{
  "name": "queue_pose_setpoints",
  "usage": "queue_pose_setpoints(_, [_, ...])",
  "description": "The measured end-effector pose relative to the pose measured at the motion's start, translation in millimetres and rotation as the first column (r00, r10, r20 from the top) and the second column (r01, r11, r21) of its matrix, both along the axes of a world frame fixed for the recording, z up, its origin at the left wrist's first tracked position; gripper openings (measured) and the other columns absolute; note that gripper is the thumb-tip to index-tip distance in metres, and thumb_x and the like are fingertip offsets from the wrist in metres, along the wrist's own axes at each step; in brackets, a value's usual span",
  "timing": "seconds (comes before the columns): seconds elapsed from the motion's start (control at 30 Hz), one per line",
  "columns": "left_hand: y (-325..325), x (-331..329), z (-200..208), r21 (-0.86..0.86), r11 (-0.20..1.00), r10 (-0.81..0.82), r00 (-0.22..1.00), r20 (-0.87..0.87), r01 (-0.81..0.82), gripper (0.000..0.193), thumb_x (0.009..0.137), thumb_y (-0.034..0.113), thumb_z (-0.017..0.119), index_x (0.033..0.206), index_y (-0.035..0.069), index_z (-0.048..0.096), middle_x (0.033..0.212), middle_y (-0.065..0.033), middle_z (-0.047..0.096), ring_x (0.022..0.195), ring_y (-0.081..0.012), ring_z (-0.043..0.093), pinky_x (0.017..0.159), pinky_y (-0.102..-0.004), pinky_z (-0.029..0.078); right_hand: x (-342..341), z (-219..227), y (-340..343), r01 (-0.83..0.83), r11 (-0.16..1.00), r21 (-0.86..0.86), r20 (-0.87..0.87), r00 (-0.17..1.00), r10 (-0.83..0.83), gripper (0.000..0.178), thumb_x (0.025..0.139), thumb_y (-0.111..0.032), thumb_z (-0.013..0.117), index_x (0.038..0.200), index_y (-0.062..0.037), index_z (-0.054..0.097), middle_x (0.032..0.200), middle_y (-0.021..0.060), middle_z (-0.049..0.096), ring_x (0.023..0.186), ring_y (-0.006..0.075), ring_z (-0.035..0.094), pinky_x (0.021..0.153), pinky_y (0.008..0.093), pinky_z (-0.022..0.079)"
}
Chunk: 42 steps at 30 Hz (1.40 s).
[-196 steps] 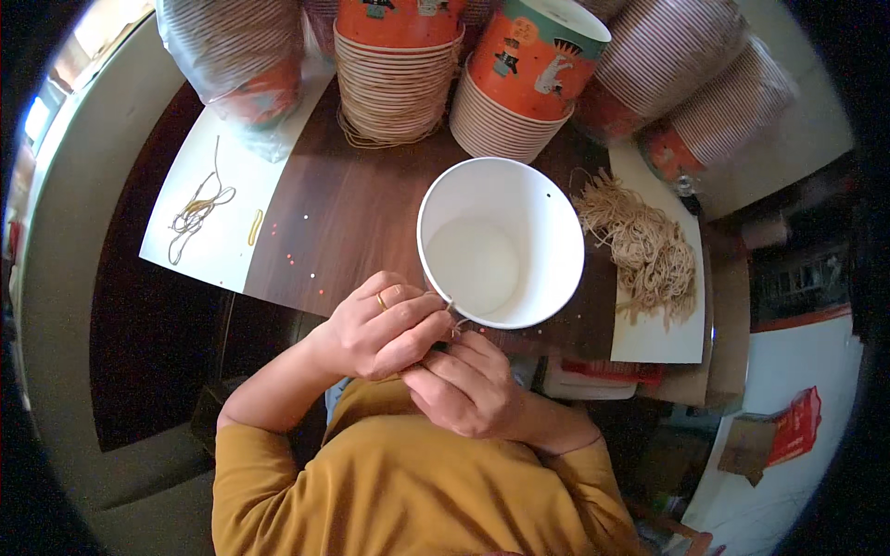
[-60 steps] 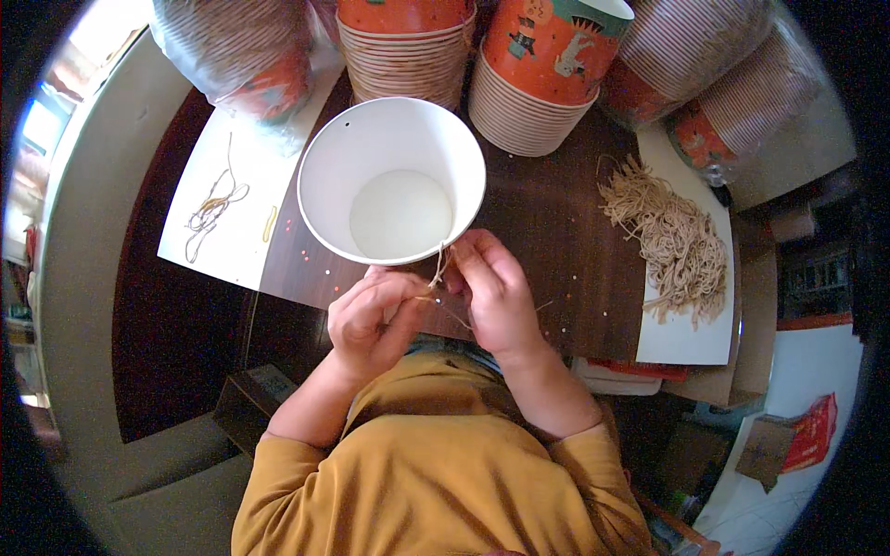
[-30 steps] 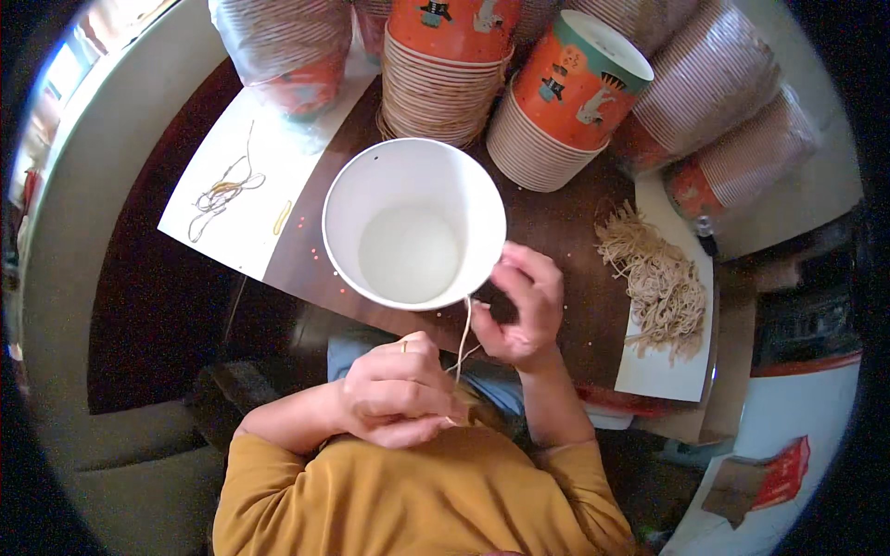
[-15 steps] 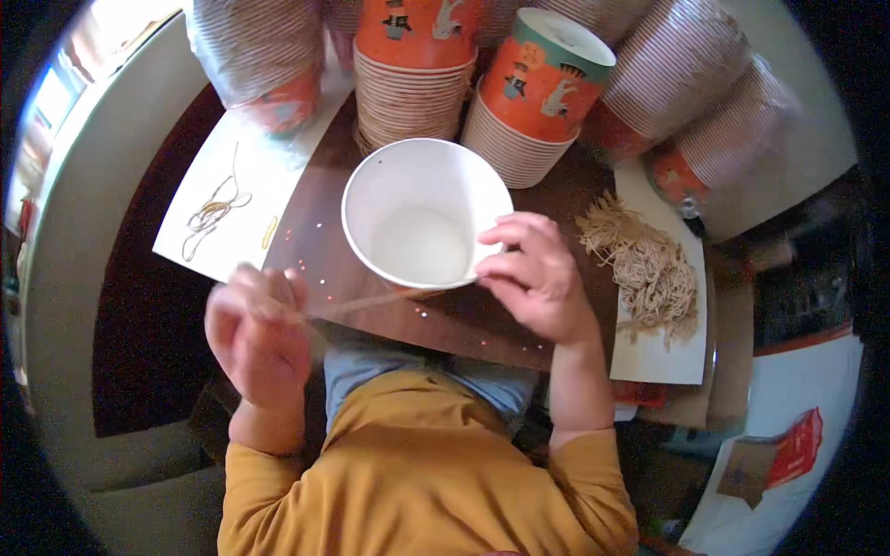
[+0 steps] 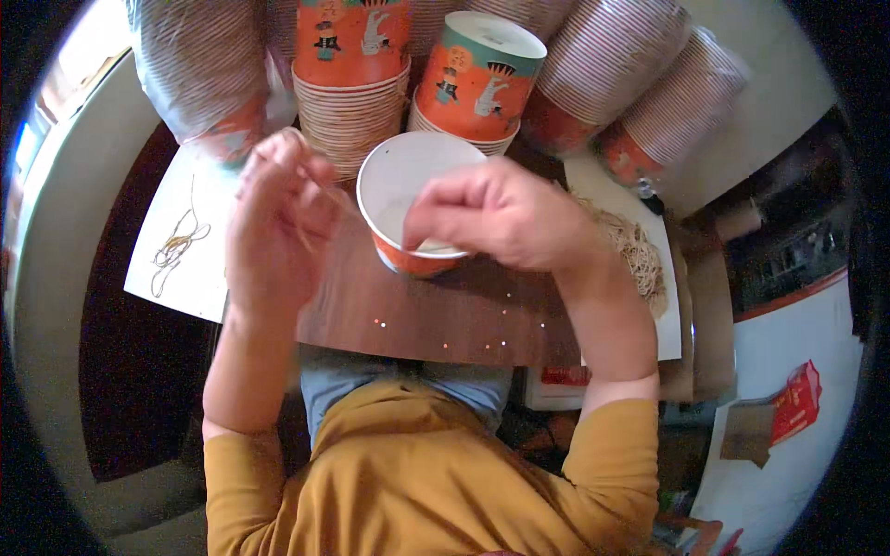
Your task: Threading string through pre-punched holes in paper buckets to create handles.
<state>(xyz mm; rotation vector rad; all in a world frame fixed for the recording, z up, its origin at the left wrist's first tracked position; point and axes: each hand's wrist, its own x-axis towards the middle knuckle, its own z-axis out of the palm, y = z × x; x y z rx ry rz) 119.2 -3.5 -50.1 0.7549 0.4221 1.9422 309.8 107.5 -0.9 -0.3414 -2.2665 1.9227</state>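
A paper bucket [image 5: 417,153], white inside and orange outside, stands on the brown table with its mouth tipped toward me. My left hand [image 5: 283,218] is raised to the left of it, blurred by motion. Its fingers are closed on a thin tan cord [image 5: 345,199], which runs toward the bucket. Over the bucket's near right rim is my right hand [image 5: 505,215], its thumb and fingers pinched together at the opening. Whatever lies between those fingertips is hidden.
Behind stand tall stacks of nested orange buckets [image 5: 352,107], a shorter stack [image 5: 477,88] and plastic-wrapped stacks [image 5: 612,60]. A heap of tan cords [image 5: 640,259] lies on white paper at the right. Loose dark cords [image 5: 176,243] lie on the left sheet. Small bits dot the table.
My left hand has risen and moved away from me, still with the cord. My right hand has shifted from the bucket's right rim in over its mouth. The view has turned slightly.
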Motion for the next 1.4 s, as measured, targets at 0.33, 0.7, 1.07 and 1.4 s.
queue_pose_setpoints(0.33, [23, 7, 6, -0.072, 0.984, 0.166, 0.986, 0.022, -0.165, 0.012, 0.092, 0.012, 0.057, 0.101, 0.005, 0.057, 0.085, -0.0077, 0.063, 0.061, -0.0077, 0.05, 0.056, -0.0185, 0.042, 10, -9, 20, 0.312, 0.949, 0.053, -0.189, 0.936, -0.297, 0.053, 0.089, -0.025, 0.065, 0.129, 0.0025, 0.043, 0.102, 0.007, 0.06, 0.099, 0.0135, 0.057, 0.086, 0.0263, 0.048])
queue_pose_setpoints(0.7, [31, -2, 18, -0.037, 0.998, 0.055, 0.996, -0.065, -0.057, 0.009, 0.09, 0.009, 0.06, 0.097, 0.004, 0.057, 0.087, -0.0092, 0.065, 0.066, -0.0099, 0.059, 0.055, -0.0192, 0.044, 35, 0, 2, 0.115, 0.991, 0.072, 0.063, 0.991, -0.12, 0.025, 0.096, -0.021, 0.051, 0.086, -0.002, 0.064, 0.077, -0.0007, 0.061, 0.074, 0.0071, 0.053, 0.071, 0.0223, 0.043])
queue_pose_setpoints(1.07, [37, 17, -8, -0.076, 0.997, 0.004, 0.995, 0.104, 0.004, 0.003, 0.089, 0.004, 0.056, 0.087, 0.006, 0.054, 0.086, -0.0138, 0.066, 0.059, -0.0096, 0.055, 0.055, -0.0212, 0.044, 89, -3, 44, 0.148, 0.917, 0.371, 0.057, 0.982, -0.181, 0.021, 0.082, -0.013, 0.056, 0.065, -0.0013, 0.054, 0.067, 0.002, 0.049, 0.065, 0.0116, 0.046, 0.06, 0.0246, 0.036])
queue_pose_setpoints(1.4, [41, 39, -12, -0.143, 0.985, -0.098, 0.995, -0.029, 0.093, 0.007, 0.09, 0.007, 0.06, 0.095, 0.004, 0.055, 0.089, -0.0089, 0.065, 0.069, -0.0097, 0.059, 0.058, -0.0207, 0.046, -4, -23, 15, 0.13, 0.977, -0.17, -0.203, 0.965, -0.164, 0.077, 0.084, -0.034, 0.069, 0.139, 0.0004, 0.028, 0.127, 0.0149, 0.047, 0.117, 0.0212, 0.047, 0.098, 0.0342, 0.041])
